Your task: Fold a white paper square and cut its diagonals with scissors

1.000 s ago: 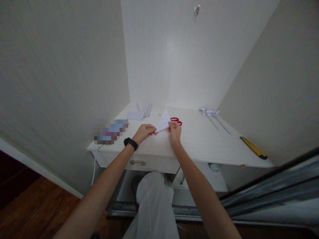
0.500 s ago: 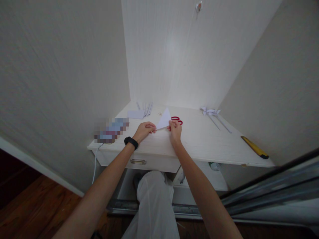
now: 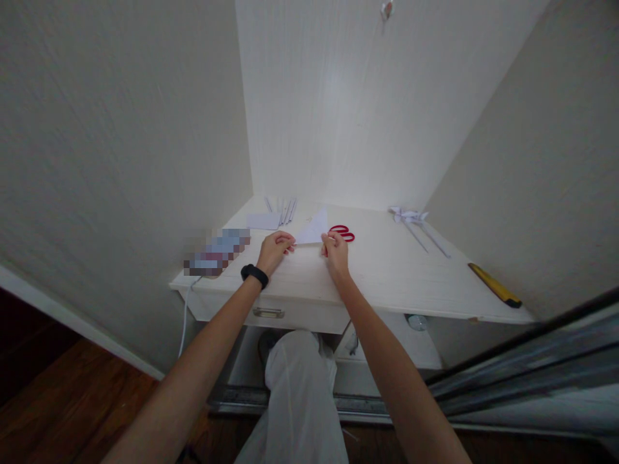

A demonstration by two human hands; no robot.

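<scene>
While both hands rested near its front middle, the white desk spread widest beneath them, running from the wall on the left to the wall on the right. Below the wrists a knee in white trousers rose in front of the desk's drawer. To the left of the left hand lay a blurred-out patch; what it was could not be told. The left hand and the right hand sat close together, backs up. Each had its fingers curled and pinched on a lower corner of a folded paper triangle. The triangle stretched between them, its tip pointing away from the person, low over the desk; whether it lay flat could not be told. Well off to the right of the right hand, near the front edge, lay a yellow cutter, and farther back on that side lay white paper pinwheels on thin sticks. Beyond the left hand lay a small white sheet, with thin paper strips just behind it. Red scissors lay just beyond the right hand, beside the triangle's right edge. A black wristband circled the left wrist, and a metal drawer handle showed below it.
</scene>
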